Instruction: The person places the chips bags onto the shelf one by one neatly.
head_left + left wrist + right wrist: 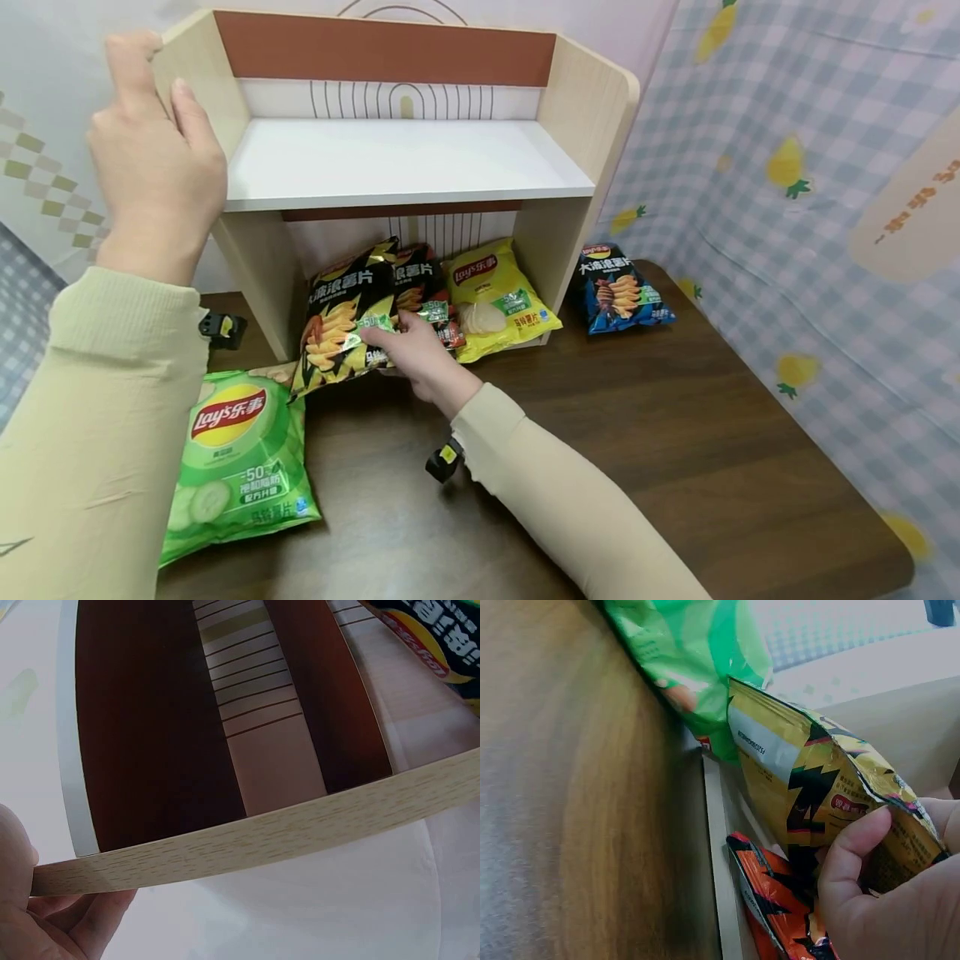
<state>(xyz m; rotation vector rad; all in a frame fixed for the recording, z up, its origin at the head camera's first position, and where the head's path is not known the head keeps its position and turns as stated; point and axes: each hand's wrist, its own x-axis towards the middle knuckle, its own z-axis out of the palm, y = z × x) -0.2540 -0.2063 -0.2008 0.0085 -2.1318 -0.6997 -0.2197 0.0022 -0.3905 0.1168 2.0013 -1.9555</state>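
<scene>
My left hand (161, 158) grips the upper left side panel (172, 859) of a small wooden shelf unit, with the thumb on one face and the fingers on the other. My right hand (431, 358) pinches the lower right edge of a black and yellow chip bag (337, 333) at the left of the lower compartment. In the right wrist view this bag's gold back (810, 780) faces the camera, fingers curled against it. Just behind that hand stands a black and red chip bag (420, 279). Beside it leans a yellow chip bag (495, 292), also in the lower compartment.
A green chip bag (240, 467) lies on the dark wooden table (675, 467) in front of the shelf's left side. To the right of the shelf rests a blue chip bag (618, 287). The white upper shelf board (405, 162) spans above the bags. Checked cloth (750, 208) hangs at the right.
</scene>
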